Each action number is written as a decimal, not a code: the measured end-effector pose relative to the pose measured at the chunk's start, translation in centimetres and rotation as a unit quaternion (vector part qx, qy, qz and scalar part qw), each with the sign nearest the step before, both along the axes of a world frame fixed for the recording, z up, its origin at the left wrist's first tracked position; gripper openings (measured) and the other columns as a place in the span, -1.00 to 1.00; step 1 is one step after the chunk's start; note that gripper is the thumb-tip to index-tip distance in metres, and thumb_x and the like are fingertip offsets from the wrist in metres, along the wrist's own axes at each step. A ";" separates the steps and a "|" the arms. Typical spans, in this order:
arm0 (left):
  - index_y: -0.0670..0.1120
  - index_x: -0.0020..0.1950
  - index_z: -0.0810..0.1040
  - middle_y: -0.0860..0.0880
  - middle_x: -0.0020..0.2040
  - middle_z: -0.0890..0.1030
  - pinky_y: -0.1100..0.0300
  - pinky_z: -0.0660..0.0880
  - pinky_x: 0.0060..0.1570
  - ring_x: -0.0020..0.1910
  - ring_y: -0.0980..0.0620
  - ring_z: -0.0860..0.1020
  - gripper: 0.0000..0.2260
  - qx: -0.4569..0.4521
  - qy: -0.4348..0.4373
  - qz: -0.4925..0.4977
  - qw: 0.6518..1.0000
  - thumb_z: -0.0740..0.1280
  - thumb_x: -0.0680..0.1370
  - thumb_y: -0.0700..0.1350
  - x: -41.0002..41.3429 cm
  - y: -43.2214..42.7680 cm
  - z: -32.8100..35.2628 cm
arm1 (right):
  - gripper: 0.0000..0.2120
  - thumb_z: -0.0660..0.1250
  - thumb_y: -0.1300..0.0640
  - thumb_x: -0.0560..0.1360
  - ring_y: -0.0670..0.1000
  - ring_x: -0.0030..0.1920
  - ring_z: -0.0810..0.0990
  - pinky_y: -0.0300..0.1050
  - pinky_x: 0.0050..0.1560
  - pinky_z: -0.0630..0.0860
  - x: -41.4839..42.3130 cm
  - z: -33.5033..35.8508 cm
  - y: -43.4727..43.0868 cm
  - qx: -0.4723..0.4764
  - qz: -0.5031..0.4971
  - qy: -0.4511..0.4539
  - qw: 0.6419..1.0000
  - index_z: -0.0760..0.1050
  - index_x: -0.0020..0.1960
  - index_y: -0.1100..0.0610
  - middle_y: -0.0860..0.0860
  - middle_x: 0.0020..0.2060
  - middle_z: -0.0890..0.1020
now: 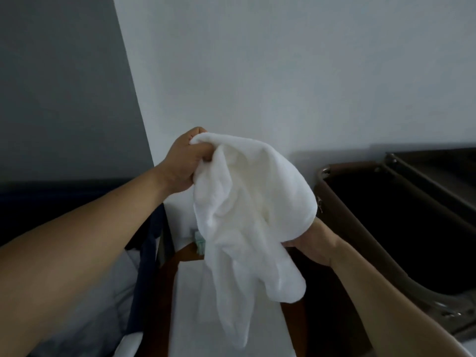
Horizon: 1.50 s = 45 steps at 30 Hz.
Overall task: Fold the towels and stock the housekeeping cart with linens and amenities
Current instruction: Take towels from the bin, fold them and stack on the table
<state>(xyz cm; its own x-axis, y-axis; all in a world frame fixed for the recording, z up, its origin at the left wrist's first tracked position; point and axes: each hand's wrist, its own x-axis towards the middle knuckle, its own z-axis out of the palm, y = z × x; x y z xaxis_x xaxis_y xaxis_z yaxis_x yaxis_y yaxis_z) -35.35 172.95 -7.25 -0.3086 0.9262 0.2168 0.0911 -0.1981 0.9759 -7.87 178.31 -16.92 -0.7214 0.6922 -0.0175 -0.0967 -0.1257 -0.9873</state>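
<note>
Left hand (186, 161): you grip the top corner of the crumpled white terry towel (247, 210).
Right hand (313, 243): you hold the towel's lower right side; it drapes between both hands.

Both hands grip white towel (247, 202): left hand (184, 161) high, right hand (313, 244) lower.

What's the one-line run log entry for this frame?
stage: fold pending | left hand: grips towel top end, raised | right hand: pinches its lower part | towel: crumpled, hanging between hands
</note>
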 end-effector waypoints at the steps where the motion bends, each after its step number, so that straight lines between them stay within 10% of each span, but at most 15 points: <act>1: -0.03 -0.30 0.33 0.10 -0.40 0.44 0.30 0.37 -0.47 -0.45 0.13 0.42 -0.83 0.005 -0.009 0.006 1.000 0.27 0.31 -0.27 -0.2 0.0 0.4 | -0.57 0.42 -0.09 0.48 0.27 0.24 0.58 0.18 0.08 0.59 0.2 0.4 0.0 -0.017 0.000 0.042 0.999 0.55 0.31 0.00 0.17 0.24 0.61; 4: -0.06 -0.32 0.24 -0.02 -0.36 0.35 0.17 0.29 -0.38 -0.40 0.04 0.35 -0.78 0.024 -0.021 -0.008 0.999 0.23 0.38 -0.31 -0.6 0.3 1.1 | -0.14 0.40 -0.39 0.36 0.27 0.35 0.49 0.17 0.17 0.54 0.9 1.7 -0.2 -0.051 0.054 0.131 0.989 0.35 0.49 0.07 0.19 0.38 0.49; 9: -0.07 -0.22 0.37 0.03 -0.33 0.47 0.24 0.42 -0.41 -0.37 0.06 0.47 -0.84 -0.030 -0.040 -0.035 0.998 0.27 0.27 -0.27 -0.6 0.0 0.4 | -0.65 0.56 0.04 0.40 -0.19 0.08 0.65 -0.24 0.00 0.61 -1.7 3.0 -1.2 0.267 -0.102 -0.029 0.958 0.58 0.14 -0.13 -0.25 0.04 0.68; 15: -0.11 -0.19 0.40 -0.01 -0.31 0.49 0.20 0.41 -0.41 -0.35 0.03 0.46 -0.80 -0.137 0.089 -0.068 0.984 0.38 0.28 -0.19 -1.0 -1.4 -4.0 | -0.75 0.48 -0.05 0.43 0.04 0.06 0.69 0.02 0.04 0.60 -3.1 6.0 -0.3 0.060 -0.223 0.078 0.970 0.63 0.04 0.04 -0.02 -0.02 0.73; 19: -0.11 -0.15 0.47 -0.01 -0.21 0.58 0.24 0.52 -0.34 -0.27 0.03 0.54 -0.84 -0.143 0.225 -0.075 0.961 0.45 0.44 -0.14 0.1 -1.3 -5.0 | -0.90 0.43 0.12 0.52 -0.06 -0.13 0.71 -0.03 -0.02 0.62 -5.3 10.2 -1.5 0.190 -0.228 0.020 0.955 0.65 -0.17 0.02 -0.06 -0.22 0.73; 22: -0.24 0.12 0.53 -0.21 0.03 0.64 -0.06 0.64 -0.03 -0.01 -0.22 0.63 -0.72 -0.110 0.168 -0.082 0.976 0.44 0.47 -0.16 0.8 -1.0 -3.0 | -0.92 0.50 0.08 0.44 -0.08 -0.20 0.70 -0.15 -0.17 0.64 -6.0 14.9 -2.0 0.286 -0.230 0.056 0.929 0.67 -0.23 -0.02 -0.04 -0.25 0.72; 25: -0.10 0.24 0.54 -0.09 0.09 0.67 0.09 0.62 -0.02 0.09 -0.09 0.65 -0.59 -0.109 0.150 -0.154 0.970 0.42 0.39 -0.15 1.2 -1.5 -0.4 | -0.91 0.55 0.06 0.35 -0.01 -0.15 0.72 -0.11 -0.15 0.66 -6.2 17.2 -2.0 0.343 -0.196 0.072 0.916 0.66 -0.18 -0.05 0.01 -0.18 0.73; 31: 0.02 0.43 0.39 -0.02 0.28 0.58 0.03 0.50 0.25 0.25 0.00 0.56 -0.39 -0.153 0.142 -0.257 0.944 0.50 0.41 -0.15 2.0 -3.2 0.6 | -0.76 0.56 0.29 0.31 -0.12 -0.24 0.67 -0.03 -0.11 0.64 -6.1 10.6 -1.1 0.307 -0.083 -0.089 0.944 0.63 -0.22 -0.04 -0.10 -0.30 0.70; 35: -0.02 0.24 0.59 0.03 0.12 0.66 0.08 0.56 0.19 0.09 0.07 0.63 -0.68 -0.179 0.247 -0.177 0.936 0.47 0.50 -0.10 5.1 -3.0 -1.4 | -0.69 0.53 -0.07 0.11 -0.14 -0.18 0.68 -0.15 -0.18 0.58 -6.1 8.6 -1.6 0.310 -0.083 -0.120 0.939 0.59 -0.15 -0.18 -0.14 -0.22 0.70; 40: -0.07 0.02 0.68 0.01 -0.05 0.72 0.22 0.61 -0.09 -0.03 0.04 0.68 -0.90 -0.065 0.129 -0.067 0.987 0.41 0.54 -0.18 5.6 -2.5 2.0 | -0.26 0.61 0.01 0.13 0.11 0.03 0.68 0.12 0.02 0.64 -3.6 5.7 -1.0 0.156 -0.129 -0.037 0.979 0.40 0.24 -0.09 0.02 0.01 0.67; 45: -0.12 0.02 0.66 -0.05 -0.13 0.71 0.07 0.62 -0.10 -0.11 -0.02 0.68 -0.88 0.019 0.010 0.005 1.000 0.38 0.51 -0.16 5.5 -1.5 7.1 | -0.84 0.56 0.23 0.36 0.15 -0.09 0.72 0.25 0.03 0.63 -2.7 3.3 -0.8 0.140 -0.150 -0.108 0.973 0.67 -0.11 0.05 0.07 -0.14 0.73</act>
